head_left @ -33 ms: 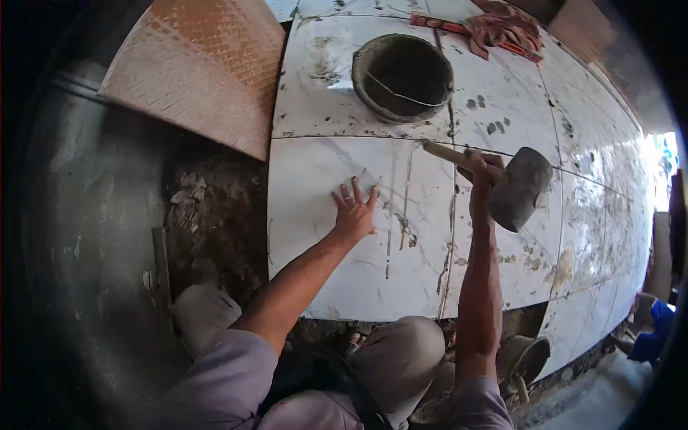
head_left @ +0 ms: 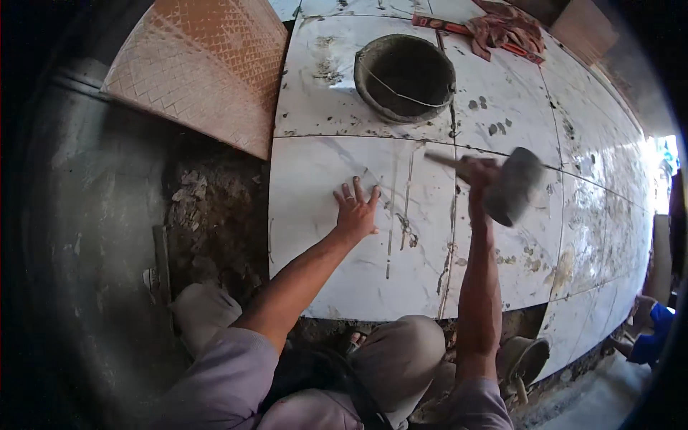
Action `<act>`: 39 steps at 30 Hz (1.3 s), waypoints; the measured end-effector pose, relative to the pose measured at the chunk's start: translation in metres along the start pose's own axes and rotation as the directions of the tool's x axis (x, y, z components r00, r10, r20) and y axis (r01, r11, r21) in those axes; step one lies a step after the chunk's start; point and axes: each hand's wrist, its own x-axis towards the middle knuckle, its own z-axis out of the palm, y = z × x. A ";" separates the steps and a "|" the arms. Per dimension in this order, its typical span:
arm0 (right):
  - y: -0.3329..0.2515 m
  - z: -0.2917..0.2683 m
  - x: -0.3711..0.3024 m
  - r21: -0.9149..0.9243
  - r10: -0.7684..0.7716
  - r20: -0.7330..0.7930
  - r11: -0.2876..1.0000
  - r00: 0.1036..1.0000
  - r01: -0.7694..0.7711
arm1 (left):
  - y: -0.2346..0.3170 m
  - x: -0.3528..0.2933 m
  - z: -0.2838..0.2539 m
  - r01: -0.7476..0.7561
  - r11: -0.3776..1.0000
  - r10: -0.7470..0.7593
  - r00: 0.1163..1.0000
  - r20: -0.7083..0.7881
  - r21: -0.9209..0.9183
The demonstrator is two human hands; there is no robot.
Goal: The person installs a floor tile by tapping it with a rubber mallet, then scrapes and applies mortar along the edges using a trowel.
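Observation:
My left hand (head_left: 355, 211) lies flat with fingers spread on a large white, grey-veined floor tile (head_left: 315, 172). A ring shows on one finger. In my right hand (head_left: 481, 172) is a rubber mallet (head_left: 514, 188), gripped by its light handle close to the dark head. The mallet is held over the tiles to the right of my left hand, its head pointing right, and is slightly blurred. Smears of mortar mark the tile beside my left hand. Beyond it, a dark round bucket (head_left: 405, 79) with a wire handle stands on the adjoining tile.
At the far left, an orange-backed tile (head_left: 208, 72) rests over bare, rough ground (head_left: 215, 215). A red spirit level (head_left: 444, 25) lies under a reddish cloth (head_left: 505, 32) at the back. A small bucket (head_left: 527, 358) lies by my right forearm. Someone in blue (head_left: 656, 333) is at the right edge.
The mallet head has shifted slightly left and is more blurred, with my right hand tilting a little. My left hand remains spread on the tile.

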 end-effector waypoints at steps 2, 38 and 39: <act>-0.010 0.010 -0.010 0.110 0.351 0.103 0.926 0.931 -0.361 | -0.005 0.002 0.006 -0.013 1.000 0.013 1.000 -0.019 0.022; -0.086 -0.078 -0.241 -0.340 0.389 -0.184 0.837 0.903 -0.430 | 0.080 0.007 0.007 -0.194 0.960 0.152 0.967 0.206 0.201; -0.080 -0.075 -0.242 -0.301 0.413 -0.194 0.838 0.890 -0.454 | 0.079 0.005 0.010 -0.195 0.962 0.155 0.966 0.208 0.191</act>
